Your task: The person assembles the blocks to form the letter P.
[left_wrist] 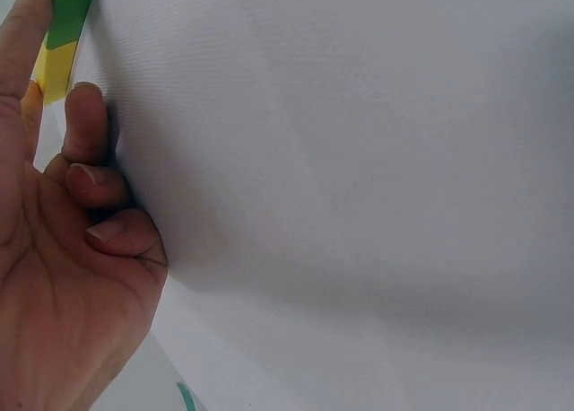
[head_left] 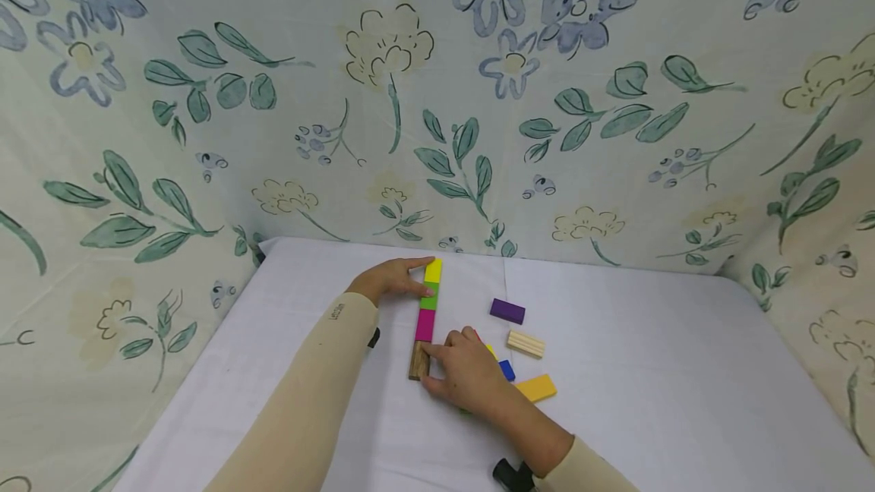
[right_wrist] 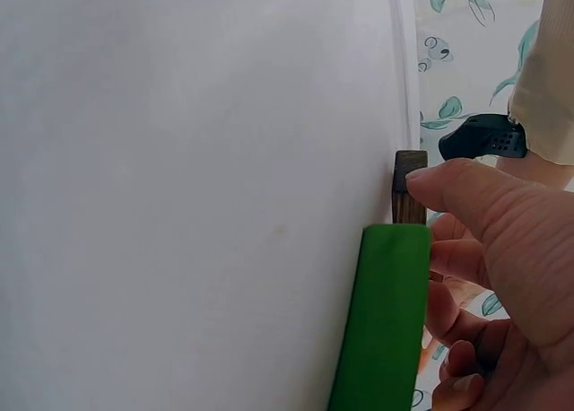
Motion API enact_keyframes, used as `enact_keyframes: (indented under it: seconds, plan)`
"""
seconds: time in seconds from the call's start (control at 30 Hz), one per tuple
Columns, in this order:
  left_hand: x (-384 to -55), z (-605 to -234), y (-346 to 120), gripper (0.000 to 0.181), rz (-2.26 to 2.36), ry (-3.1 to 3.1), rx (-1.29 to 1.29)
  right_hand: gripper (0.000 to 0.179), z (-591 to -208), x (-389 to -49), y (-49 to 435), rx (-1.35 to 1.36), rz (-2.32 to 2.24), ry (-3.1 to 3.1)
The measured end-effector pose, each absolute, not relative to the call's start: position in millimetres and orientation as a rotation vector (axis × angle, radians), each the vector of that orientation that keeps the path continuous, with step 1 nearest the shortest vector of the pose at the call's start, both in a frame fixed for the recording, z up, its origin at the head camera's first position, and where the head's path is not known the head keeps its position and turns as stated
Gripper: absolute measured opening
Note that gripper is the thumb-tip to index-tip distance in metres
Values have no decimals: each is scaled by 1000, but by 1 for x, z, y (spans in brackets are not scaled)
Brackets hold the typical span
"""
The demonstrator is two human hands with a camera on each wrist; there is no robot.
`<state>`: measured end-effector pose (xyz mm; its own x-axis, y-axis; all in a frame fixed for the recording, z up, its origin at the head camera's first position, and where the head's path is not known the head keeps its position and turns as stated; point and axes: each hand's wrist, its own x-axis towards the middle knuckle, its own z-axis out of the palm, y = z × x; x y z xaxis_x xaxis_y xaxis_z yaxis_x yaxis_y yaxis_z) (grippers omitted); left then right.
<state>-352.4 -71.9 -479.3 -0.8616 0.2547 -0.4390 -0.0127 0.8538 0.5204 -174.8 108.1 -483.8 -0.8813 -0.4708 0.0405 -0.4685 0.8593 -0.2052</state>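
Note:
A straight row of blocks runs away from me in the head view: a brown wooden block [head_left: 420,361] nearest, then a magenta block [head_left: 424,325], a green block [head_left: 428,297] and a yellow block [head_left: 434,270] farthest. My left hand [head_left: 391,279] touches the row's far part, its extended index finger at the yellow block's end and its thumb against the green block. The left wrist view shows its other fingers curled. With thumb and index finger my right hand [head_left: 472,370] pinches the brown block, whose dark end [right_wrist: 411,170] shows beside the thumb in the right wrist view.
To the right lie a purple block [head_left: 507,310], a pale ridged wooden block [head_left: 525,344], a blue block [head_left: 506,370] and an orange-yellow block [head_left: 536,388]. Another green block [right_wrist: 381,317] lies beneath my right hand. Floral cloth [head_left: 383,173] rises behind the white tabletop [head_left: 629,370].

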Motion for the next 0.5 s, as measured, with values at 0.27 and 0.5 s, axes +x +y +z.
enact_keyframes:
  seconds: [0.27, 0.5]
  plan:
    - [-353, -481, -73, 85, 714, 2524, 175, 51, -485, -177, 109, -757, -324, 3009]
    - [-352, -479, -72, 86, 715, 2520, 178, 52, -481, -177, 110, -758, -325, 2996]
